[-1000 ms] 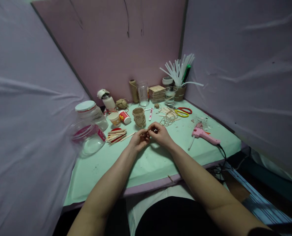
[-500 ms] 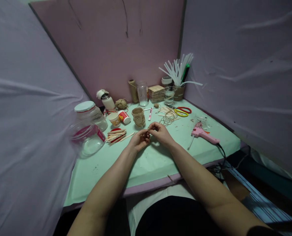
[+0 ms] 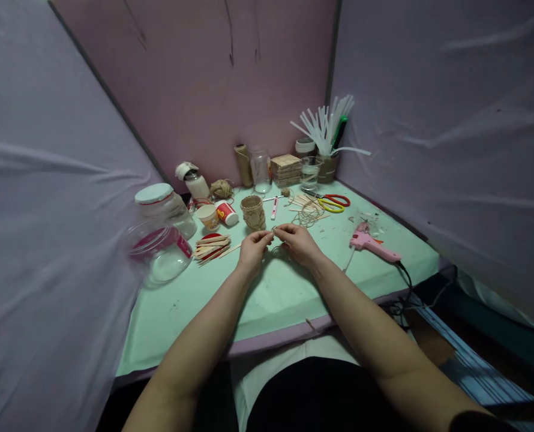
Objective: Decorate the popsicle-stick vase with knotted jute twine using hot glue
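Note:
A thin piece of twine (image 3: 273, 228), curled at its end, is pinched between my two hands above the table. My left hand (image 3: 253, 251) is closed, thumb and fingertips together at the twine. Facing it, my right hand (image 3: 300, 243) grips the twine the same way, its fingertips almost touching those of the left. Just beyond them stands a cup wrapped in brown twine (image 3: 253, 213), with a braided rim. A loose tangle of twine (image 3: 309, 214) lies past my right hand. The exact grip on the thin strand is hard to make out.
A pink glue gun (image 3: 375, 246) lies at right, near scissors (image 3: 332, 203) with red and yellow handles. Craft sticks (image 3: 212, 247) are piled left of my hands, beside paper cups (image 3: 208, 217) and a large clear jar (image 3: 159, 255). A glass of water (image 3: 309, 174) stands at the back.
My left hand has turned from palm up to a fingertip pinch. Both hands have drawn slightly apart, and the curled twine now shows between them.

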Tool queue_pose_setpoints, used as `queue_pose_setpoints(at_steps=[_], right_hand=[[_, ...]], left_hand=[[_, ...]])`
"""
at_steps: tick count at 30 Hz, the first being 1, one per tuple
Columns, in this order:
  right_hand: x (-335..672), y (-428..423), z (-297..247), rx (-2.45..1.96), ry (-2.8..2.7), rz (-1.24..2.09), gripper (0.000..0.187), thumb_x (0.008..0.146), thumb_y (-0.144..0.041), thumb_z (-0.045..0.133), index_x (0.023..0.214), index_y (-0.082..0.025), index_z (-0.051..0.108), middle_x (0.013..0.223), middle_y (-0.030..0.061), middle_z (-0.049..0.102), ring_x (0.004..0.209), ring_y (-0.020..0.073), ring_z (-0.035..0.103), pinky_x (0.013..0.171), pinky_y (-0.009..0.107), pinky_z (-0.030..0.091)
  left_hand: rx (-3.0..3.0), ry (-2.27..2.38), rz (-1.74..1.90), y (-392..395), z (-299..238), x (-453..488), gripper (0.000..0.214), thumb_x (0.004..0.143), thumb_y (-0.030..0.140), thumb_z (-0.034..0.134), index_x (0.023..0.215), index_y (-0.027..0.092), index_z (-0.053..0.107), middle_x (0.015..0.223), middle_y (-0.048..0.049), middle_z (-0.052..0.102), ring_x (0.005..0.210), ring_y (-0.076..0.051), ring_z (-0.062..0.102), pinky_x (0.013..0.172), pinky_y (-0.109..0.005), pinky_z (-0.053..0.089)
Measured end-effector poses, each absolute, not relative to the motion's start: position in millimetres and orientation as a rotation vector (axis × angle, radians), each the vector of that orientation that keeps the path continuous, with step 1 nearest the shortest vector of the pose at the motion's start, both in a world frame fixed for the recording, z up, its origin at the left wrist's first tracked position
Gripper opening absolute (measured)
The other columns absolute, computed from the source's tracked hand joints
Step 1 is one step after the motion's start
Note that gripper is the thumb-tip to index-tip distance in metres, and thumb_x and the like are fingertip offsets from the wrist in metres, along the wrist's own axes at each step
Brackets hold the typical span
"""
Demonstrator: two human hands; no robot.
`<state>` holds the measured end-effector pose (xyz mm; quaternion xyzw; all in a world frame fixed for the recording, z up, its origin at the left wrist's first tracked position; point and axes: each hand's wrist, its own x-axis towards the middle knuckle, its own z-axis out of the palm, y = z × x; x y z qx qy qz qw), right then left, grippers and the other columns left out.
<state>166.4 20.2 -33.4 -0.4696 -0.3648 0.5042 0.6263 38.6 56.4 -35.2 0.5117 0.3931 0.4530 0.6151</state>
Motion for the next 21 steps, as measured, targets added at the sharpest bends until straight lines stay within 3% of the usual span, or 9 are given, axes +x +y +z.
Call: queue_pose_setpoints(at_steps=[10, 17, 21], right_hand=[[166.7, 25.5, -38.4, -1.253, -0.902, 0.691, 0.021, 0.07, -0.039, 0.061, 0.067, -0.018, 0.06, 0.067, 0.0003, 0.06, 0.067, 0.0149, 0.052, 0.063, 0.027, 0.041], [168.1, 23.4, -34.8, -1.191, -0.819, 0.888, 0.027, 0.068, -0.044, 0.065, 0.072, -0.017, 0.06, 0.061, -0.0019, 0.052, 0.057, 0.0109, 0.043, 0.05, 0.023, 0.034], [166.9, 21.2, -29.5, -1.153, -0.887, 1.052, 0.027, 0.063, -0.041, 0.07, 0.073, -0.017, 0.063, 0.063, -0.0018, 0.054, 0.059, 0.0108, 0.046, 0.05, 0.022, 0.033]], left_hand=[[1.34, 0.99, 1.037, 56.4, -36.6, 38.4, 0.022, 0.06, 0.034, 0.077, 0.067, 0.015, 0.07, 0.061, -0.0025, 0.064, 0.057, -0.011, 0.049, 0.057, -0.024, 0.036], [1.267, 0.971, 0.993, 54.9, -35.8, 35.2, 0.027, 0.058, 0.037, 0.079, 0.067, 0.014, 0.07, 0.059, -0.0018, 0.061, 0.052, -0.008, 0.044, 0.051, -0.023, 0.029], [1.164, 0.953, 0.991, 54.5, -34.6, 35.2, 0.03, 0.058, 0.038, 0.08, 0.072, 0.014, 0.07, 0.063, -0.0022, 0.062, 0.057, -0.009, 0.049, 0.052, -0.022, 0.03]])
